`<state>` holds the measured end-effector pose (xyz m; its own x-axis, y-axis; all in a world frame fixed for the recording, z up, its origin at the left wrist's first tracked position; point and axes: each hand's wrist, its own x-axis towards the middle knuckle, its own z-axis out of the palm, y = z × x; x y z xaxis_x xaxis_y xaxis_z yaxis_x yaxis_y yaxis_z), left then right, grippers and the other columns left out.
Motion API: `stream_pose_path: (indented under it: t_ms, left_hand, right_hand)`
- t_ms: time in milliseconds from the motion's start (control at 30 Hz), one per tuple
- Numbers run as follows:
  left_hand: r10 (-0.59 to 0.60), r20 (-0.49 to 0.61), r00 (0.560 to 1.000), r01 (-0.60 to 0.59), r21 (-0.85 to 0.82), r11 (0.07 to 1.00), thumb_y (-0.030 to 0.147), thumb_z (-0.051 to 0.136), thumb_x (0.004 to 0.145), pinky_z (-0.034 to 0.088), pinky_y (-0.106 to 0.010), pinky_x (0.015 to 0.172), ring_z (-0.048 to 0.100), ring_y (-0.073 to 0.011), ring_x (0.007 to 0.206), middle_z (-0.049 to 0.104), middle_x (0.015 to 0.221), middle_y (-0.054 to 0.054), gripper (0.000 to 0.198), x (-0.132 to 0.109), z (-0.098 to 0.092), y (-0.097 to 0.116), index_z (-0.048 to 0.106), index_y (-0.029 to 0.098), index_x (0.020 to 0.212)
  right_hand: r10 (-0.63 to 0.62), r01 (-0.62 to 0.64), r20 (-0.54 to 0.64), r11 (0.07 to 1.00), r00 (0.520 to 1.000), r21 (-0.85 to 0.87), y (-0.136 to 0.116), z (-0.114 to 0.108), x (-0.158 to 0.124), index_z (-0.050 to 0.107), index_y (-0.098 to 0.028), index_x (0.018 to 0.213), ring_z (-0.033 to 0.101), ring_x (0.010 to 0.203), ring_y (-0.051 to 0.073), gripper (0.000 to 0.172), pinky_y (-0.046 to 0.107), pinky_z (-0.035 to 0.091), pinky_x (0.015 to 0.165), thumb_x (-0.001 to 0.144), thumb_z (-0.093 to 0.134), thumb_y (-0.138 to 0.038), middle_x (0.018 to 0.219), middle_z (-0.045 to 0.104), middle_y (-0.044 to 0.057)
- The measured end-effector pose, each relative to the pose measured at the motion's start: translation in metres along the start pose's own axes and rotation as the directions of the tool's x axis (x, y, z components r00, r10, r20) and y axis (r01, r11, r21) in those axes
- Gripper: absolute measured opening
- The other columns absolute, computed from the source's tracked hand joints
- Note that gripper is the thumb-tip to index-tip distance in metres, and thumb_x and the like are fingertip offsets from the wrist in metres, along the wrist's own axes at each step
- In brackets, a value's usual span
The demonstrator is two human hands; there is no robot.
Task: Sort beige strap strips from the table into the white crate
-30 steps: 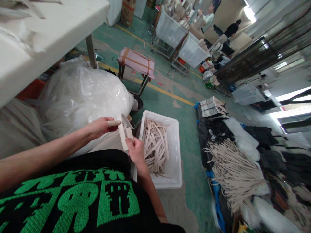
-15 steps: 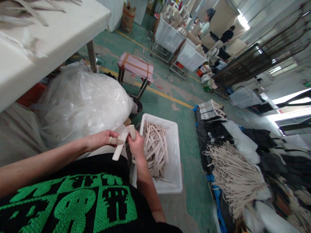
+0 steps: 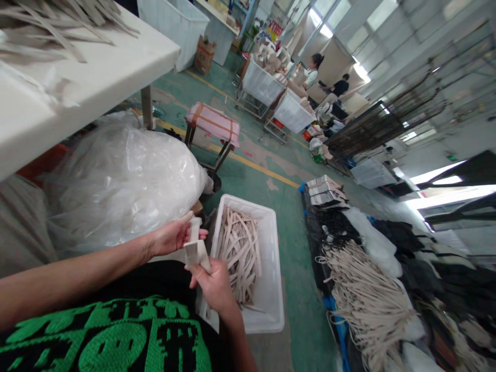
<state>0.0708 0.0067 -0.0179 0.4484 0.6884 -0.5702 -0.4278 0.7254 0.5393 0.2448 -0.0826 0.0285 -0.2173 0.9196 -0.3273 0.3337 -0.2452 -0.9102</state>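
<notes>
My right hand point(image 3: 215, 281) is closed on a folded cream strip point(image 3: 197, 253) in front of my body. Its upper end reaches across to my left hand point(image 3: 174, 237), which is palm up with its fingers spread beneath and beside the strip. Whether the left fingers touch the strip is hard to tell. Right of my hands, a white plastic bin point(image 3: 271, 268) on the floor holds a tangled heap of beige strips point(image 3: 242, 253).
A white table point(image 3: 116, 57) with strips stands at upper left, above a large clear plastic bag point(image 3: 143, 181). Beyond are a pink-topped stool point(image 3: 213, 121) and wheeled white carts point(image 3: 261, 80). Bundled cords point(image 3: 364, 299) lie at right. Two people are in the background.
My left hand has opened and turned palm up, where it was pinching the strip. My right hand has moved lower with the strip. The view has shifted slightly.
</notes>
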Motion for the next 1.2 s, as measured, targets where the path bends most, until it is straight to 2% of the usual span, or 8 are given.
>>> stream_pose_path:
  t_ms: [100, 300, 467, 567, 667, 833, 1033, 1200]
  left_hand:
    - [-0.013, -0.081, 0.997, -0.005, -0.210, 0.978, 0.045, 0.063, 0.095, 0.061, -0.025, 0.073, 0.074, -0.0183, 0.079, 0.079, 0.091, -0.011, 0.033, 0.004, 0.005, 0.024, 0.073, 0.014, 0.093]
    - [0.172, -0.321, 0.931, -0.292, -0.376, 0.879, 0.035, 0.049, 0.104, 0.059, -0.021, 0.065, 0.070, -0.0112, 0.064, 0.074, 0.085, -0.006, 0.034, -0.002, -0.003, 0.092, 0.070, 0.014, 0.088]
    - [0.490, -0.493, 0.719, -0.642, -0.200, 0.741, 0.027, 0.063, 0.096, 0.047, -0.016, 0.051, 0.061, -0.0079, 0.055, 0.070, 0.077, -0.001, 0.011, -0.020, -0.018, 0.136, 0.065, 0.016, 0.096]
    - [0.700, -0.391, 0.597, -0.758, 0.011, 0.652, 0.041, 0.073, 0.087, 0.034, -0.017, 0.043, 0.052, -0.0077, 0.050, 0.069, 0.072, -0.001, 0.030, -0.032, -0.027, 0.134, 0.065, 0.016, 0.102]
    - [0.755, -0.145, 0.639, -0.729, 0.198, 0.655, 0.066, 0.073, 0.076, 0.032, -0.021, 0.044, 0.050, -0.0095, 0.051, 0.071, 0.078, -0.006, 0.057, -0.038, -0.033, 0.104, 0.067, 0.016, 0.103]
    - [0.625, 0.160, 0.765, -0.602, 0.524, 0.603, 0.084, 0.050, 0.079, 0.037, -0.025, 0.049, 0.050, -0.0136, 0.056, 0.068, 0.078, -0.007, 0.074, -0.043, -0.038, 0.054, 0.070, 0.016, 0.099]
    - [0.540, 0.266, 0.799, -0.526, 0.744, 0.412, 0.089, 0.032, 0.081, 0.044, -0.027, 0.056, 0.050, -0.0163, 0.060, 0.061, 0.069, -0.002, 0.089, -0.059, -0.028, 0.060, 0.068, 0.015, 0.116]
    - [0.391, 0.250, 0.886, -0.448, 0.678, 0.582, 0.076, 0.040, 0.090, 0.054, -0.033, 0.068, 0.064, -0.0212, 0.065, 0.070, 0.074, -0.006, 0.076, -0.065, -0.007, 0.061, 0.066, 0.014, 0.124]
  right_hand:
    - [0.139, -0.139, -0.037, 0.990, 0.990, -0.003, 0.031, -0.010, -0.009, 0.075, -0.017, 0.070, 0.051, 0.048, 0.013, 0.035, 0.025, 0.042, 0.057, 0.086, 0.066, -0.046, 0.049, 0.059, -0.002]
    - [0.281, -0.282, -0.025, 0.957, 0.959, -0.073, 0.084, -0.030, -0.017, 0.076, -0.019, 0.071, 0.053, 0.049, 0.017, 0.035, 0.029, 0.044, 0.060, 0.083, 0.066, -0.051, 0.047, 0.058, 0.000]
    - [0.298, -0.291, 0.038, 0.948, 0.954, -0.130, 0.100, -0.035, -0.009, 0.073, -0.026, 0.065, 0.049, 0.042, 0.017, 0.033, 0.028, 0.034, 0.048, 0.082, 0.064, -0.053, 0.046, 0.056, 0.000]
    - [0.265, -0.265, -0.015, 0.963, 0.964, -0.051, 0.088, -0.028, 0.011, 0.070, -0.021, 0.064, 0.037, 0.036, 0.012, 0.043, 0.025, 0.027, 0.042, 0.082, 0.064, -0.059, 0.043, 0.053, -0.001]
    - [0.173, -0.172, 0.000, 0.979, 0.985, 0.114, 0.057, -0.011, 0.037, 0.072, -0.015, 0.076, 0.028, 0.033, 0.008, 0.056, 0.023, 0.018, 0.037, 0.080, 0.061, -0.069, 0.043, 0.053, -0.002]
    - [-0.055, 0.047, 0.056, 0.990, 0.997, 0.134, -0.006, 0.022, 0.074, 0.068, -0.015, 0.069, 0.033, 0.036, 0.007, 0.057, 0.021, 0.026, 0.040, 0.085, 0.060, -0.069, 0.046, 0.055, -0.002]
    - [-0.158, 0.154, 0.099, 0.987, 0.983, 0.048, -0.034, 0.038, 0.091, 0.064, -0.018, 0.061, 0.055, 0.050, 0.012, 0.057, 0.024, 0.044, 0.057, 0.087, 0.059, -0.069, 0.050, 0.059, -0.001]
    - [-0.188, 0.187, 0.080, 0.982, 0.979, 0.016, -0.034, 0.043, 0.088, 0.060, -0.020, 0.050, 0.058, 0.053, 0.014, 0.058, 0.026, 0.048, 0.065, 0.088, 0.060, -0.064, 0.050, 0.061, 0.000]
